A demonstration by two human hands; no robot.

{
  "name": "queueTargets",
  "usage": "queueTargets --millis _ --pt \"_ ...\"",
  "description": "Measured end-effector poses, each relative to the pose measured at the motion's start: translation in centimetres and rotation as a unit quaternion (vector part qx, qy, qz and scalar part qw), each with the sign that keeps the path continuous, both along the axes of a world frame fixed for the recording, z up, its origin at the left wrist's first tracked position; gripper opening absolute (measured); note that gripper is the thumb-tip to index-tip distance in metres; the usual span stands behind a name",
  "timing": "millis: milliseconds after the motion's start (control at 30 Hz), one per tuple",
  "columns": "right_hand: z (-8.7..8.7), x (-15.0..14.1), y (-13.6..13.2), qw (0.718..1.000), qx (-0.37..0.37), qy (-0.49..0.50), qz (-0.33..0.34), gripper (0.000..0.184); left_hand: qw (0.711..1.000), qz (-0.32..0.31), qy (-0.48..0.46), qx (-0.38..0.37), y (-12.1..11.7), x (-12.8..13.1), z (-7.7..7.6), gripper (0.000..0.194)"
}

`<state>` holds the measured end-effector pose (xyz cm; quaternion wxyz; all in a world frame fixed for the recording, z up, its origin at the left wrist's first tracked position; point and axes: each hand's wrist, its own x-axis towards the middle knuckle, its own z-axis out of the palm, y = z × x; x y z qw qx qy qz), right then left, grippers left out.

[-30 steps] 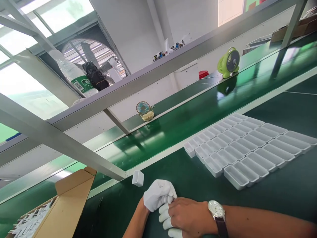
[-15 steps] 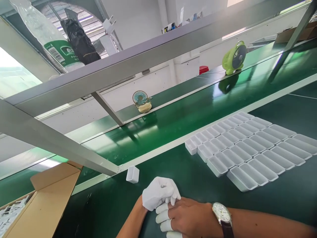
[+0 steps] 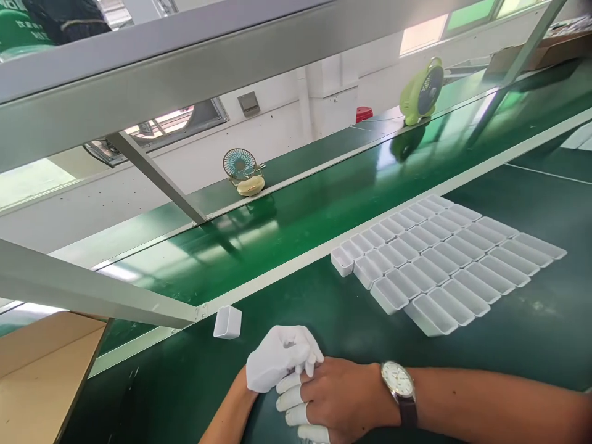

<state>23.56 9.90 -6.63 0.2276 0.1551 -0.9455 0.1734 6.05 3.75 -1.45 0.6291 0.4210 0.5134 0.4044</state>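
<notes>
My left hand [image 3: 280,361] wears a white glove and is curled at the bottom centre on the dark green table [image 3: 351,333]. Its fingertips pinch at the top finger of my right hand [image 3: 345,394]. My right hand is bare apart from white finger cots [image 3: 290,399] on its curled fingers, and it carries a wristwatch [image 3: 398,381]. A single small white plastic tray [image 3: 227,322] stands just beyond my left hand. Further right, several long white trays [image 3: 439,259] lie side by side in rows.
A glossy green conveyor belt [image 3: 300,216] runs diagonally behind the table. A small teal desk fan [image 3: 243,169] and a lime green fan [image 3: 420,89] stand past it. A slanted metal frame bar [image 3: 92,293] crosses at the left above an open cardboard box [image 3: 41,370].
The view has tilted down and to the right, so the overhead bottle and bag have slid out of view. My hands stay pressed together in the same place.
</notes>
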Motion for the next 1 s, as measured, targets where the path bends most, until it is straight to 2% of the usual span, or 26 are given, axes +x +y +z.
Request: queueTargets --millis 133,300,400,500,600,667,800,1000 --pt "0.2 -0.3 0.2 0.998 0.01 0.06 0.014 0.029 1.0 0.001 -0.001 0.01 0.1 0.0 -0.5 0.044" --pt "-0.2 -0.9 0.0 0.993 0.083 0.046 0.066 0.028 0.999 0.027 0.019 0.027 0.6 0.6 -0.6 0.034" --pt "-0.2 -1.2 0.0 0.989 0.106 0.044 0.098 0.025 0.996 0.041 0.076 0.019 1.4 1.6 0.0 0.033" --pt "0.2 -1.2 0.1 0.988 0.107 0.036 0.109 0.023 0.979 0.02 0.2 0.045 2.6 2.8 0.3 0.03" --pt "0.5 -1.1 0.2 0.988 0.105 0.04 0.108 0.024 0.934 -0.028 0.342 0.096 4.2 4.1 -0.1 0.039" --pt "0.6 -1.2 0.2 0.988 0.105 0.044 0.107 0.024 0.908 -0.057 0.398 0.115 5.3 4.8 -0.3 0.047" --pt "0.7 -1.4 0.3 0.986 0.108 0.043 0.121 0.02 0.855 -0.117 0.497 0.093 7.4 5.9 0.4 0.057" --pt "1.5 -1.4 0.7 0.985 0.103 0.019 0.135 0.017 0.714 -0.23 0.655 0.092 8.9 8.0 2.5 0.057"
